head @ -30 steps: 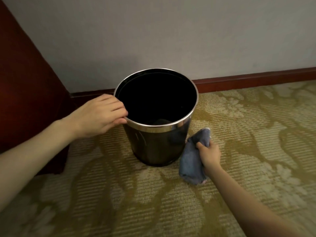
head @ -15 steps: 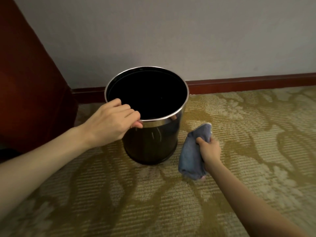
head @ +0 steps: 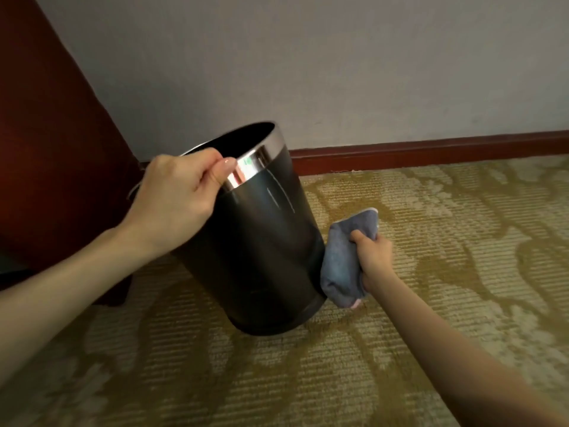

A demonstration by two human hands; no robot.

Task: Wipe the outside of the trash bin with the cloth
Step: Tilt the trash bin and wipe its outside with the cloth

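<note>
Head view: tilted trash bin (head: 261, 241), we judge it light.
Left hand (head: 175, 198) grips rim (head: 260, 155) at ten o'clock; right hand (head: 374, 257) clutches soft cloth (head: 338, 263).

Dark, glossy trash bin (head: 264, 241) with a chrome rim band, tilted, open mouth leaning up and to the left. Blue-grey cloth (head: 341, 266) is bunched into a wad, pale edging showing, and sits right at the bin's lower right wall.
</note>
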